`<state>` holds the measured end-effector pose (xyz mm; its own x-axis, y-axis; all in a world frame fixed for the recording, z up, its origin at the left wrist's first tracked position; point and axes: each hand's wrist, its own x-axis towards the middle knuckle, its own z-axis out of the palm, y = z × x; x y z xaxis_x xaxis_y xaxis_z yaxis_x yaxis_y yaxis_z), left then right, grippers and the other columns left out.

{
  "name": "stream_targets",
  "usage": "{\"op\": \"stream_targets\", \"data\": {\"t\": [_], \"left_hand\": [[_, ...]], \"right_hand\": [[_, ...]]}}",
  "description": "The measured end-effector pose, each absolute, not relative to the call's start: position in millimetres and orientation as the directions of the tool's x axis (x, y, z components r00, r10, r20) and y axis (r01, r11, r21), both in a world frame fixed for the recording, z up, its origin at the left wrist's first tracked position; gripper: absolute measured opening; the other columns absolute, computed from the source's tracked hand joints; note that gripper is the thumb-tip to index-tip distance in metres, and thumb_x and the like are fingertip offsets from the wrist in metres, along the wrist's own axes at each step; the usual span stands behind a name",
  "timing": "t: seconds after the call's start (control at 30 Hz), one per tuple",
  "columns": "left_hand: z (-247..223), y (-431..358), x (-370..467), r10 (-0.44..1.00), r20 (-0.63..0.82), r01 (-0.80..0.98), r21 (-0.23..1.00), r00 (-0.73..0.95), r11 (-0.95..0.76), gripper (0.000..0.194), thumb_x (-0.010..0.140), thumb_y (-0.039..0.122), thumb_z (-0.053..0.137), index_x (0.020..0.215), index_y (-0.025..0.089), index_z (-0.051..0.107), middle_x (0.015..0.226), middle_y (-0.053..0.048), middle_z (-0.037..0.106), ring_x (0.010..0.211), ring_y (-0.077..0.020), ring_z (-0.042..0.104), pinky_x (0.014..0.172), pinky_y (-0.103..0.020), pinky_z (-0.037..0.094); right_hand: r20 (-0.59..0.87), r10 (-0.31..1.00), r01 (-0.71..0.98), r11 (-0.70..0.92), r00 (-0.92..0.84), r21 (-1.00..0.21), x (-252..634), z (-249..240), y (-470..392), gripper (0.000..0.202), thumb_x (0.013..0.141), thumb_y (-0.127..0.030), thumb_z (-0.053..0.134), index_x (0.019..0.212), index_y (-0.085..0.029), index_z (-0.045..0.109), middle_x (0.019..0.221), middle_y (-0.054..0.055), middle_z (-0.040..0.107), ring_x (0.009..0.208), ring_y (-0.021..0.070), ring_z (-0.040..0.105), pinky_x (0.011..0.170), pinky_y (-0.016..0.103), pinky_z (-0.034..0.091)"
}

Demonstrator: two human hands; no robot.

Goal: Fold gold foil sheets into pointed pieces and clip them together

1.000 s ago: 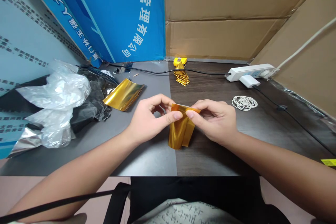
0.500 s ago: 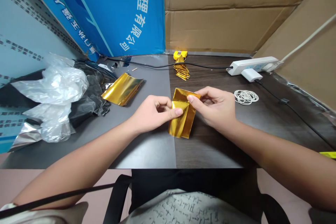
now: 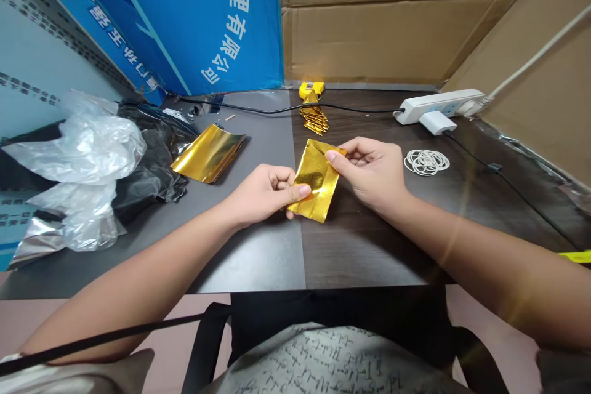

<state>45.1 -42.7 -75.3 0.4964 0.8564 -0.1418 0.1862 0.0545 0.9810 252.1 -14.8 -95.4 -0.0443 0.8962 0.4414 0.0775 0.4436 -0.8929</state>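
Between my hands, just above the table, is a piece of shiny gold foil paper [image 3: 318,178], partly folded, with crease lines across its face. My left hand [image 3: 272,192] pinches its lower left side, thumb on top and fingers underneath. My right hand [image 3: 373,169] pinches the upper right corner between thumb and fingers. To the left lies a stack of gold foil sheets [image 3: 207,152], curling slightly. Behind the held piece, several folded gold foil pieces [image 3: 314,118] lie in a small fanned pile against a yellow object [image 3: 311,90].
A crumpled clear plastic bag [image 3: 92,148] and black plastic [image 3: 157,154] cover the left side. White looped bands [image 3: 426,162] lie to the right, before a white power strip [image 3: 438,104]. A black cable [image 3: 272,111] crosses the back. Cardboard walls [image 3: 369,43] enclose the table.
The foil paper has tilted to face up more, and its loose right-hand flap no longer shows. Both hands keep their hold. The whole view has shifted slightly.
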Motion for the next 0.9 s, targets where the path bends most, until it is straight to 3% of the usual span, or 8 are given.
{"op": "stream_targets", "data": {"t": [0.1,0.23,0.43,0.5,0.57,0.67,0.77,0.9], "left_hand": [[-73.7,-42.3,46.1,0.842,-0.188,0.178,0.978,0.506,0.111,0.052,0.078,0.058,0.079,0.074,0.012,0.054,0.058,0.000,0.059,0.047,-0.0060,0.051,0.045,-0.016,0.038],[-72.7,-43.9,47.3,0.846,-0.224,0.190,0.970,0.484,0.148,0.049,0.076,0.056,0.080,0.080,0.013,0.058,0.062,0.003,0.058,0.045,-0.0042,0.046,0.040,-0.016,0.037],[-72.1,-44.4,45.1,0.873,-0.277,0.472,0.879,0.402,0.061,0.049,0.091,0.056,0.063,0.065,0.017,0.046,0.044,0.005,0.048,0.037,-0.0053,0.036,0.040,-0.019,0.023],[-72.7,-43.8,45.2,0.903,-0.211,0.624,0.777,0.374,-0.077,0.054,0.093,0.055,0.058,0.058,0.017,0.044,0.045,0.003,0.050,0.040,-0.0063,0.037,0.044,-0.022,0.024],[-74.6,-42.9,46.3,0.934,-0.112,0.773,0.599,0.340,-0.209,0.055,0.093,0.055,0.058,0.055,0.017,0.047,0.047,0.002,0.049,0.044,-0.0079,0.034,0.050,-0.025,0.024],[-78.5,-41.2,48.6,0.949,-0.027,0.894,0.345,0.313,-0.285,0.055,0.092,0.056,0.058,0.052,0.018,0.052,0.046,0.001,0.043,0.048,-0.0111,0.024,0.054,-0.029,0.019],[-81.4,-40.1,50.1,0.956,-0.015,0.932,0.230,0.293,-0.282,0.059,0.089,0.060,0.062,0.048,0.019,0.051,0.044,-0.001,0.037,0.048,-0.0122,0.017,0.055,-0.030,0.016],[-83.7,-40.7,49.6,0.965,0.016,0.949,0.174,0.262,-0.261,0.060,0.083,0.066,0.068,0.050,0.019,0.053,0.045,-0.001,0.039,0.048,-0.0118,0.017,0.056,-0.030,0.015]], "right_hand": [[0.415,0.907,0.080,0.420,-0.073,-0.904,253.6,-96.8,-10.7,0.015,0.076,-0.027,0.078,0.069,-0.018,0.068,0.062,0.001,0.066,0.052,0.0105,0.056,0.047,0.022,0.046],[0.406,0.908,0.095,0.416,-0.107,-0.904,254.4,-97.8,-8.5,0.014,0.073,-0.028,0.080,0.070,-0.018,0.070,0.063,0.002,0.067,0.052,0.0115,0.057,0.047,0.023,0.047],[0.369,0.918,0.164,0.390,-0.145,-0.906,256.6,-100.3,-3.6,0.019,0.078,-0.033,0.074,0.070,-0.017,0.068,0.062,0.003,0.066,0.050,0.0128,0.057,0.047,0.025,0.045],[0.377,0.910,0.230,0.410,-0.173,-0.883,257.9,-102.7,-0.6,0.019,0.079,-0.033,0.072,0.071,-0.016,0.068,0.063,0.003,0.066,0.052,0.0129,0.056,0.048,0.025,0.043],[0.416,0.886,0.333,0.463,-0.207,-0.821,259.1,-105.1,2.8,0.018,0.080,-0.031,0.071,0.071,-0.016,0.069,0.063,0.002,0.066,0.052,0.0119,0.053,0.050,0.025,0.040],[0.446,0.851,0.487,0.525,-0.278,-0.698,259.9,-108.5,8.8,0.014,0.080,-0.028,0.068,0.072,-0.017,0.071,0.061,0.000,0.064,0.052,0.0112,0.051,0.056,0.026,0.039],[0.393,0.840,0.593,0.542,-0.374,-0.595,258.8,-111.6,15.1,0.012,0.082,-0.026,0.067,0.075,-0.018,0.072,0.065,0.000,0.066,0.058,0.0129,0.055,0.062,0.028,0.039],[0.366,0.806,0.656,0.592,-0.465,-0.469,256.8,-115.3,21.8,0.010,0.080,-0.024,0.067,0.072,-0.018,0.068,0.069,0.002,0.064,0.070,0.0171,0.057,0.069,0.030,0.040]]}}
